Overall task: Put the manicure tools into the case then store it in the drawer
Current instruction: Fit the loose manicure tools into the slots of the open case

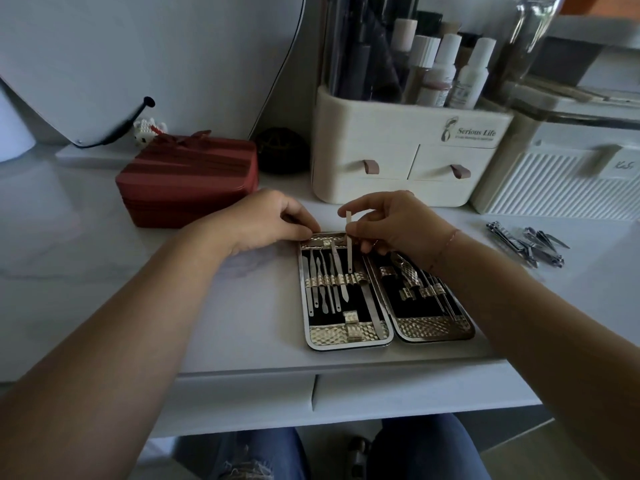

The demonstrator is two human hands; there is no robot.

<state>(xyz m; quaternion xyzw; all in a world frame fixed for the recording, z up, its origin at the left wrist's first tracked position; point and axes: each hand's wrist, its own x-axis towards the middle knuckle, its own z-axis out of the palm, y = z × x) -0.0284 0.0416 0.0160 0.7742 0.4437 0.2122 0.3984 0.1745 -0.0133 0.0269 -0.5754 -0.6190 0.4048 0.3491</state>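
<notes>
Steel flat tool [350,252] pinched by right hand [394,223]; left hand [273,216] seemingly grips embossed gold-textured case [349,336].

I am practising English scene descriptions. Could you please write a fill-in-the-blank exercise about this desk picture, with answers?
1. The manicure case lies ____, both halves showing, on the desk.
2. The right hand pinches a thin metal tool over the case's ____ half.
3. The box beside the left hand is ____ in colour.
4. The loose clippers lie on the case's ____ side.
Answers: open, left, red, right.
</notes>
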